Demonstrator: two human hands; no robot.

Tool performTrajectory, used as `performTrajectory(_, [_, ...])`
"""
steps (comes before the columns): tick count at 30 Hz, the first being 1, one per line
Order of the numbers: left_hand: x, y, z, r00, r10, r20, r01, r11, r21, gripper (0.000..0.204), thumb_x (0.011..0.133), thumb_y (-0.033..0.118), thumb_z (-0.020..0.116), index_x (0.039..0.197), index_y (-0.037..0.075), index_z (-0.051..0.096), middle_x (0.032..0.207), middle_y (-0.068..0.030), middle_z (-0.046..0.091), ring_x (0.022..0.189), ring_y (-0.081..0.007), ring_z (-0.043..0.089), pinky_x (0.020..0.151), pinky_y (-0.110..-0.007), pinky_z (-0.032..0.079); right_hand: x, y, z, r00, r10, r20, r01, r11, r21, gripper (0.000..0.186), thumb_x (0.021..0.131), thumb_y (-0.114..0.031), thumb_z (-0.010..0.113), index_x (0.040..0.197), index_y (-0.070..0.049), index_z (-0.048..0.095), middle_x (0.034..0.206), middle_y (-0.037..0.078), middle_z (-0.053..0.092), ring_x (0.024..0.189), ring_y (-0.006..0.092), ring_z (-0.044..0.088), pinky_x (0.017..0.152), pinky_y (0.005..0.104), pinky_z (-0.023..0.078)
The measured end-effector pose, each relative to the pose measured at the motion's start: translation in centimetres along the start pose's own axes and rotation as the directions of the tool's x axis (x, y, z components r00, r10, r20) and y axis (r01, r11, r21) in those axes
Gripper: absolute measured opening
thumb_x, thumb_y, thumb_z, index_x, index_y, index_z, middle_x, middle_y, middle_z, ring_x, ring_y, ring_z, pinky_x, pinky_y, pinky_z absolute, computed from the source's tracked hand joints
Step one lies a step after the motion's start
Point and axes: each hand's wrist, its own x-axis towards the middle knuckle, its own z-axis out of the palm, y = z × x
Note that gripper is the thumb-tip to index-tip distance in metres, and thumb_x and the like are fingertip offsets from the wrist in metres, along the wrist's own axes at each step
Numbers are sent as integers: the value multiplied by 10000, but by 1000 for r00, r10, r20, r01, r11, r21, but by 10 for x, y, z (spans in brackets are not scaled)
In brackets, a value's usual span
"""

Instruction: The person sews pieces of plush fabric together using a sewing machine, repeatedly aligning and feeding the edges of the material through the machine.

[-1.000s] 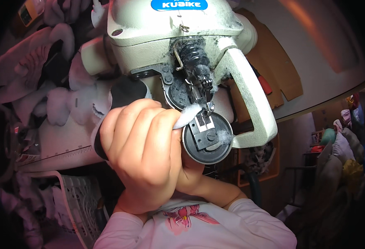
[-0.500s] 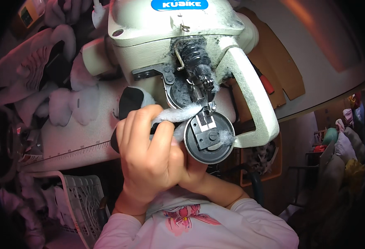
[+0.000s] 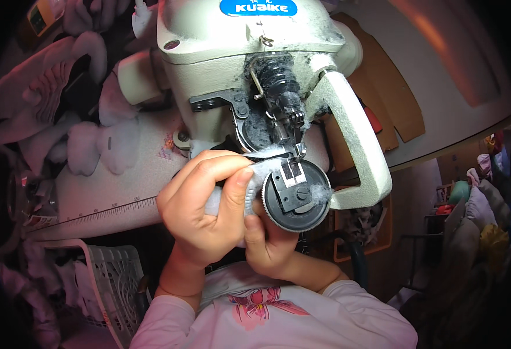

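A piece of fluffy pale grey plush fabric [image 3: 262, 170] runs in under the needle area of a cream sewing machine [image 3: 209, 75]. My left hand [image 3: 200, 200] pinches its edge between thumb and fingers, just left of the machine's round black disc [image 3: 287, 218]. A ridged seam shows on the fabric below the left thumb. My right hand [image 3: 267, 247] is under and beside the disc, thumb up against the lower part of the fabric; its other fingers are hidden behind the disc. Lint clings to the disc and the machine head.
The machine's thick curved arm [image 3: 363, 151] stands right of the disc. Pale plush pieces [image 3: 104, 145] lie at the left of the table, whose front edge carries a ruler scale [image 3: 113, 209]. A white plastic basket [image 3: 113, 279] stands below left, and brown cardboard [image 3: 392, 99] lies behind right.
My left hand has changed its grip, thumb now raised onto the fabric edge. The fabric has turned, and its black part left of the hand is out of sight. My right thumb has come into view.
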Motion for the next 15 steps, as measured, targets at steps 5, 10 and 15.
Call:
performTrajectory(5, [10,-1,-7,996,35,76,-39,998,51,84,769,-61,692,828,-25,644,719,-98,576,610,-190,551,554,-282,442,0,-1,2,999,48,21,-48,999,16,312,900,-115,618,1178,26,612,1180,195,615,1116,334,584,1006,443,403])
performTrajectory(10, [12,7,-6,988,121,98,-135,978,160,134,707,-58,719,814,-12,653,715,-79,522,597,-193,519,523,-294,407,-3,2,9,998,61,-32,-59,996,62,305,897,-97,625,1177,22,615,1175,188,621,1105,324,592,1007,434,405])
performTrajectory(15, [16,12,-21,967,106,232,-160,960,228,143,682,-41,718,796,-9,638,773,-105,559,642,-242,559,567,-331,449,-4,4,9,990,139,-26,-136,986,95,283,893,-89,627,1155,18,623,1145,177,631,1072,314,602,987,429,416])
